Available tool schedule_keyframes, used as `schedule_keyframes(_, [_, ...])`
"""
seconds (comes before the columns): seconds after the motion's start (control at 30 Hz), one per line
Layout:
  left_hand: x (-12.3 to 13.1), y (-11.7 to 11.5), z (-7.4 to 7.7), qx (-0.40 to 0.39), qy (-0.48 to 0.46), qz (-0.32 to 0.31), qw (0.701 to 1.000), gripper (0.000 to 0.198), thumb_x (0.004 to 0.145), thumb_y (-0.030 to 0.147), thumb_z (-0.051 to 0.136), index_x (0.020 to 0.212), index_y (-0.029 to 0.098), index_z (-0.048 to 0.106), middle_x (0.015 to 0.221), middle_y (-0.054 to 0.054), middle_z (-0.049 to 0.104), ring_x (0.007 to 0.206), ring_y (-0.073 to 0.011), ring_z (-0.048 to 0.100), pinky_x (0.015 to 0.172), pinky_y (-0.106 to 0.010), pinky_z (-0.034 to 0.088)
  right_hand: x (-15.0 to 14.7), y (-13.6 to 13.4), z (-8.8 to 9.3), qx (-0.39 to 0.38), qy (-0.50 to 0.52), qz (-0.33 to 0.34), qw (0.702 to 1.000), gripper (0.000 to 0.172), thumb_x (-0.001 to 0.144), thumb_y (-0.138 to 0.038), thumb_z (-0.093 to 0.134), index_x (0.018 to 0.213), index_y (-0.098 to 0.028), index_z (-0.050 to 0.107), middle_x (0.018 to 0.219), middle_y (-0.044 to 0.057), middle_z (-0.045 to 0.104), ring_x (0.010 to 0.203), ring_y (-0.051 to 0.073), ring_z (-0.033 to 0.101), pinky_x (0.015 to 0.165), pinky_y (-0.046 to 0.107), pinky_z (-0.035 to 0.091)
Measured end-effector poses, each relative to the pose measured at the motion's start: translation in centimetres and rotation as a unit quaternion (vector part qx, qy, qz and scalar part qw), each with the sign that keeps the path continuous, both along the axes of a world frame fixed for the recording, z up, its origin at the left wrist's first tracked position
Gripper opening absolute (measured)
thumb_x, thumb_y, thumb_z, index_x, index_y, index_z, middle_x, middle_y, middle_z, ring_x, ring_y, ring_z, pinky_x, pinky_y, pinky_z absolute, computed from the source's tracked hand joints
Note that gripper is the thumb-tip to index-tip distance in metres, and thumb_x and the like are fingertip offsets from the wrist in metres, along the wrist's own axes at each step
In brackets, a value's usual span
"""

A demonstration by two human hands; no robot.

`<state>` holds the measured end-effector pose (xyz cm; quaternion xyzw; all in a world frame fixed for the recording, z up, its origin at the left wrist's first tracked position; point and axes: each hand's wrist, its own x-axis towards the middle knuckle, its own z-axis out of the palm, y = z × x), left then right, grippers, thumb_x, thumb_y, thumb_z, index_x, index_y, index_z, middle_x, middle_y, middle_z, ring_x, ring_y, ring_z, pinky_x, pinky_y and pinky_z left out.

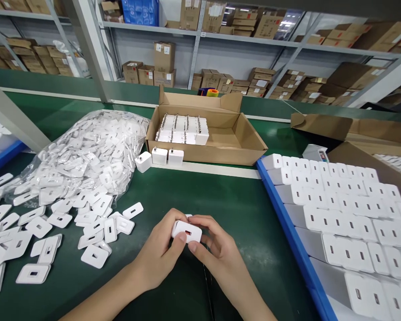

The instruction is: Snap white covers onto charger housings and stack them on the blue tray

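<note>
A small white block is held just above the green surface, between the two hands, with its slotted face turned up toward the camera. By the left hand it is pinched at one end, the thumb laid on the lower edge of the face. By the right hand the other end is pinched, thumb below and fingertips above, so both grips are closed on the same piece. How firmly it is pressed cannot be told.

The block looks smooth, and it could be dropped if one grip were loosened while the other was poorly placed. If the thumbs were pressed unevenly, the face could be tilted or smudged. Loose plates are scattered near the left forearm and could be swept aside by a wide elbow movement. Three blocks, stood just before the cardboard box, could be toppled by a careless reach. If the blue tray were bumped, its packed rows could be knocked out of line.
</note>
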<state>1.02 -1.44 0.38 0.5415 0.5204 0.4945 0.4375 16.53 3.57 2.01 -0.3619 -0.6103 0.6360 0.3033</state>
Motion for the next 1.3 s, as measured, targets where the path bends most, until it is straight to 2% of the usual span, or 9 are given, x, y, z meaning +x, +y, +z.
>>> schedule_keyframes(0.23, [0.2, -0.5, 0.1, 0.077, 0.008, -0.006, 0.997, 0.03, 0.101, 0.051, 0.03, 0.106, 0.026, 0.046, 0.104, -0.003, 0.042, 0.083, -0.0182, 0.047, 0.071, -0.033, 0.041, -0.7, -0.6, 0.6, -0.176, 0.077, 0.023, 0.981, 0.037, 0.086, -0.056, 0.065, 0.111, -0.029, 0.065, 0.109, 0.003, 0.064, 0.096, 0.018, 0.059, 0.083, 0.03, 0.05])
schedule_keyframes(0.47, [-0.1, -0.6, 0.5, 0.107, 0.079, -0.074, 0.988, 0.036, 0.101, 0.053, 0.026, 0.112, 0.024, 0.045, 0.105, -0.005, 0.043, 0.096, -0.0222, 0.047, 0.079, -0.037, 0.041, -0.6, -0.5, 0.2, -0.123, 0.089, 0.011, 0.988, 0.03, 0.083, -0.052, 0.071, 0.093, -0.024, 0.067, 0.083, -0.001, 0.06, 0.076, 0.012, 0.053, 0.07, 0.024, 0.041])
schedule_keyframes(0.63, [0.0, -0.6, 0.8, 0.039, 0.043, -0.04, 0.998, 0.035, 0.102, 0.049, 0.026, 0.104, 0.023, 0.049, 0.104, -0.004, 0.045, 0.09, -0.0205, 0.05, 0.077, -0.037, 0.041, -0.9, -0.2, 0.3, -0.084, 0.033, 0.01, 0.996, 0.031, 0.086, -0.052, 0.066, 0.091, -0.022, 0.066, 0.077, -0.002, 0.06, 0.073, 0.013, 0.055, 0.069, 0.025, 0.044])
schedule_keyframes(0.73, [0.4, -0.5, 0.8, 0.0, 0.01, -0.005, 1.0, 0.03, 0.103, 0.041, 0.026, 0.092, 0.023, 0.048, 0.095, -0.002, 0.045, 0.084, -0.0194, 0.048, 0.075, -0.035, 0.038, -1.0, -0.2, 0.1, -0.006, -0.035, -0.006, 0.999, 0.027, 0.09, -0.048, 0.061, 0.098, -0.022, 0.066, 0.094, 0.003, 0.065, 0.084, 0.017, 0.063, 0.076, 0.03, 0.052])
schedule_keyframes(0.87, [0.7, -0.5, 1.1, -0.049, -0.071, -0.004, 0.996, 0.028, 0.103, 0.039, 0.026, 0.089, 0.024, 0.045, 0.087, 0.001, 0.045, 0.078, -0.0178, 0.042, 0.073, -0.033, 0.035, -0.3, -0.2, -0.2, 0.252, -0.058, -0.059, 0.964, 0.027, 0.09, -0.027, 0.063, 0.117, -0.028, 0.059, 0.129, 0.009, 0.056, 0.114, 0.024, 0.061, 0.091, 0.038, 0.054])
schedule_keyframes(1.03, [0.5, -0.2, 1.0, -0.124, -0.14, 0.011, 0.982, 0.027, 0.101, 0.045, 0.031, 0.089, 0.024, 0.043, 0.082, 0.003, 0.043, 0.076, -0.0156, 0.043, 0.07, -0.029, 0.038, -0.1, -0.5, 0.0, 0.395, -0.106, 0.078, 0.909, 0.028, 0.093, -0.012, 0.052, 0.113, -0.03, 0.061, 0.125, 0.009, 0.061, 0.109, 0.023, 0.065, 0.087, 0.037, 0.056])
schedule_keyframes(1.17, [0.4, -0.1, 0.7, -0.144, -0.152, 0.023, 0.978, 0.035, 0.098, 0.058, 0.027, 0.096, 0.025, 0.04, 0.08, 0.004, 0.043, 0.067, -0.014, 0.045, 0.058, -0.026, 0.039, -0.7, -0.8, 0.1, 0.309, -0.083, 0.054, 0.946, 0.018, 0.092, -0.014, 0.053, 0.099, -0.026, 0.064, 0.116, 0.008, 0.063, 0.093, 0.019, 0.066, 0.073, 0.03, 0.055])
schedule_keyframes(1.23, [0.3, -0.2, 0.6, -0.128, -0.155, 0.02, 0.979, 0.044, 0.094, 0.066, 0.029, 0.101, 0.024, 0.041, 0.084, 0.003, 0.046, 0.066, -0.0137, 0.046, 0.055, -0.026, 0.038, -0.6, -0.6, 0.2, 0.19, -0.021, -0.007, 0.982, 0.005, 0.088, -0.02, 0.062, 0.09, -0.024, 0.063, 0.109, 0.007, 0.063, 0.088, 0.018, 0.065, 0.07, 0.028, 0.054])
schedule_keyframes(1.3, [0.1, -0.3, 0.7, -0.088, -0.129, 0.015, 0.988, 0.05, 0.089, 0.071, 0.038, 0.108, 0.024, 0.042, 0.091, 0.001, 0.049, 0.066, -0.0135, 0.047, 0.057, -0.027, 0.039, -0.4, -0.2, 0.4, 0.026, 0.056, -0.062, 0.996, 0.013, 0.082, -0.027, 0.072, 0.084, -0.023, 0.061, 0.098, 0.004, 0.065, 0.082, 0.016, 0.064, 0.067, 0.026, 0.053])
